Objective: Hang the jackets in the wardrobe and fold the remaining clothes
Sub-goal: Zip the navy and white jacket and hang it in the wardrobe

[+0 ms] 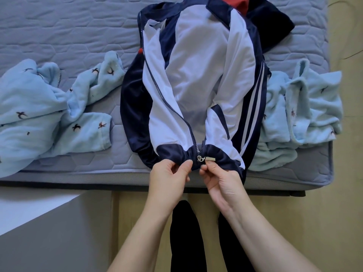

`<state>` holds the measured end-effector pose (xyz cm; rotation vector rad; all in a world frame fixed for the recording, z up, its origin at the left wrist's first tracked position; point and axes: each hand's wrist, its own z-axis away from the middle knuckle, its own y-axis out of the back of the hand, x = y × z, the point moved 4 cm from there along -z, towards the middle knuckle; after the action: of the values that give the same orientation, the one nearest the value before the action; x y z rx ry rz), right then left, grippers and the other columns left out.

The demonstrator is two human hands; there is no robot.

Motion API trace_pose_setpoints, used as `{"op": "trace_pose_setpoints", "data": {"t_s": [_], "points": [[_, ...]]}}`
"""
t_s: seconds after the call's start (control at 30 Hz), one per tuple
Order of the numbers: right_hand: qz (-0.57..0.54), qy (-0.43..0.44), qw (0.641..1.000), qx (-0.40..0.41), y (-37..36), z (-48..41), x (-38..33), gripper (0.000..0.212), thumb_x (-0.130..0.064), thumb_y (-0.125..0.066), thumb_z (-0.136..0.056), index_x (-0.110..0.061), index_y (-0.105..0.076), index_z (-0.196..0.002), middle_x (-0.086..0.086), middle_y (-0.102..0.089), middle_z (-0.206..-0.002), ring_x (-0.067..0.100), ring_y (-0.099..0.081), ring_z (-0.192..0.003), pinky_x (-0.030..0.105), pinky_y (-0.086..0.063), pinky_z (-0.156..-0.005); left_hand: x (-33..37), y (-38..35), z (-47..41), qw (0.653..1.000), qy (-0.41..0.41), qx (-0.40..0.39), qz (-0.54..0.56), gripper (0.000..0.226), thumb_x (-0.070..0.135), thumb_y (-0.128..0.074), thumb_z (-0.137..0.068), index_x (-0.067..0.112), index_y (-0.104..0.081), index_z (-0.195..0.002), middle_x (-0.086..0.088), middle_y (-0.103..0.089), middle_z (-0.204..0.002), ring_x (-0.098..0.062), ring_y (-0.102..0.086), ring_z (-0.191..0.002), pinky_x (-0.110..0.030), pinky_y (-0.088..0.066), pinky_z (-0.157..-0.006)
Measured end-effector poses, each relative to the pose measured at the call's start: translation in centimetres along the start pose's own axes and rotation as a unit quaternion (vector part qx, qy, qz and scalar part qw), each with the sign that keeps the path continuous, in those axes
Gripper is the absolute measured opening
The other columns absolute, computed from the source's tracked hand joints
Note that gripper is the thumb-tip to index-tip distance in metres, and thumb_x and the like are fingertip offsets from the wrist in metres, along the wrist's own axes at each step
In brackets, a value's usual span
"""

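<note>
A jacket (196, 79) lies on a grey quilted mattress (68, 26), blue fleece (39, 114) flanking it. Left hand (169, 173) and right hand (218, 177) pinch its hem.

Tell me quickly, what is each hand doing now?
Left hand: pinches the jacket hem.
Right hand: pinches the hem by the zipper pull.

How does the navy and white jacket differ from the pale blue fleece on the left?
The jacket is navy and white with sleeve stripes; the fleece piece is fluffy pale blue with small bird prints. The jacket lies spread out, open-fronted; the fleece piece is crumpled. The left hand and right hand pinch the jacket's hem; nothing touches the fleece piece. Both lie on the mattress.
</note>
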<state>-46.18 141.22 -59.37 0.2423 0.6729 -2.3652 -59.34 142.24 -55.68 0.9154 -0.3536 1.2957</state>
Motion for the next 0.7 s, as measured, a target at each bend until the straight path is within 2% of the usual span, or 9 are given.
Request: {"op": "trace_pose_setpoints", "data": {"t_s": [0.1, 0.17, 0.23, 0.3, 0.37, 0.47, 0.5, 0.57, 0.7], "points": [[0.052, -0.058, 0.997, -0.003, 0.4, 0.7, 0.0, 0.006, -0.004, -0.064, -0.08, 0.001, -0.067, -0.078, 0.007, -0.065, -0.064, 0.011, -0.063, -0.055, 0.021, -0.054, -0.054, -0.6, 0.0, 0.0, 0.999, 0.045, -0.009, 0.005, 0.029, 0.027, -0.067, -0.087, 0.01, -0.059, -0.064, 0.003, -0.065, -0.053, -0.005, -0.059, -0.05, -0.022, -0.047, -0.057], [0.198, -0.088, 0.976, 0.0, 0.8, 1.3, -0.8, 0.016, -0.015, -0.065, -0.088, 0.0, -0.065, -0.083, 0.005, -0.066, -0.064, 0.009, -0.061, -0.052, 0.02, -0.052, -0.05, -0.7, 0.0, 0.2, 0.999, 0.053, -0.013, 0.004, 0.027, 0.026, -0.067, -0.086, 0.013, -0.061, -0.064, 0.0, -0.069, -0.059, -0.008, -0.062, -0.053, -0.033, -0.052, -0.067], [0.427, -0.05, 0.903, 0.019, 1.2, 1.8, -2.3, 0.029, -0.031, -0.065, -0.089, -0.005, -0.061, -0.078, -0.001, -0.063, -0.056, 0.007, -0.055, -0.044, 0.02, -0.045, -0.044, -0.5, 0.2, 0.3, 0.999, 0.052, -0.016, -0.002, 0.024, 0.027, -0.066, -0.087, 0.013, -0.063, -0.068, 0.0, -0.07, -0.06, -0.009, -0.064, -0.057, -0.04, -0.055, -0.073], [0.592, 0.091, 0.799, 0.046, 0.9, 2.2, -4.3, 0.03, -0.04, -0.069, -0.083, -0.014, -0.058, -0.072, -0.006, -0.058, -0.053, 0.002, -0.05, -0.044, 0.019, -0.04, -0.048, -0.2, 0.3, 0.3, 0.998, 0.053, -0.025, -0.003, 0.024, 0.027, -0.063, -0.089, 0.007, -0.063, -0.076, 0.0, -0.07, -0.06, -0.015, -0.067, -0.065, -0.045, -0.055, -0.076], [0.651, 0.22, 0.726, 0.021, -0.4, 2.9, -5.5, 0.019, -0.039, -0.072, -0.08, -0.026, -0.059, -0.083, -0.01, -0.059, -0.066, 0.002, -0.049, -0.054, 0.02, -0.042, -0.056, 0.3, 0.4, 0.2, 0.998, 0.05, -0.033, -0.002, 0.025, 0.025, -0.061, -0.09, 0.002, -0.062, -0.081, 0.0, -0.071, -0.061, -0.024, -0.069, -0.072, -0.049, -0.054, -0.078], [0.729, 0.283, 0.619, -0.071, -2.3, 3.3, -4.7, 0.018, -0.035, -0.068, -0.085, -0.031, -0.064, -0.102, -0.016, -0.054, -0.088, -0.001, -0.043, -0.063, 0.025, -0.043, -0.065, 1.1, 0.6, 0.3, 0.998, 0.032, -0.047, -0.003, 0.024, 0.023, -0.058, -0.092, 0.002, -0.062, -0.081, 0.0, -0.073, -0.065, -0.02, -0.07, -0.071, -0.049, -0.054, -0.079], [0.744, 0.302, 0.591, -0.084, -2.8, 3.4, -4.5, 0.015, -0.034, -0.066, -0.087, -0.03, -0.064, -0.101, -0.016, -0.051, -0.09, 0.0, -0.043, -0.065, 0.025, -0.041, -0.065, 1.3, 0.8, 0.2, 0.998, 0.025, -0.05, -0.013, 0.024, 0.023, -0.058, -0.092, 0.002, -0.061, -0.08, 0.001, -0.073, -0.065, -0.019, -0.07, -0.071, -0.049, -0.054, -0.079], [0.755, 0.329, 0.559, -0.097, -3.4, 3.5, -4.4, 0.006, -0.032, -0.064, -0.089, -0.026, -0.063, -0.092, -0.015, -0.048, -0.087, 0.002, -0.042, -0.068, 0.025, -0.038, -0.061, 1.4, 1.1, 0.2, 0.998, 0.018, -0.053, -0.034, 0.025, 0.023, -0.057, -0.092, 0.003, -0.06, -0.078, 0.002, -0.073, -0.065, -0.016, -0.07, -0.071, -0.047, -0.055, -0.078], [0.804, 0.3, 0.499, -0.123, -3.8, 3.2, -4.0, 0.009, -0.03, -0.053, -0.094, -0.022, -0.054, -0.092, -0.011, -0.05, -0.087, 0.011, -0.049, -0.075, 0.029, -0.036, -0.061, 1.3, 1.6, 0.0, 0.996, 0.013, -0.071, -0.043, 0.022, 0.019, -0.056, -0.094, 0.0, -0.062, -0.083, 0.003, -0.073, -0.068, -0.01, -0.069, -0.065, -0.043, -0.056, -0.079]]}}
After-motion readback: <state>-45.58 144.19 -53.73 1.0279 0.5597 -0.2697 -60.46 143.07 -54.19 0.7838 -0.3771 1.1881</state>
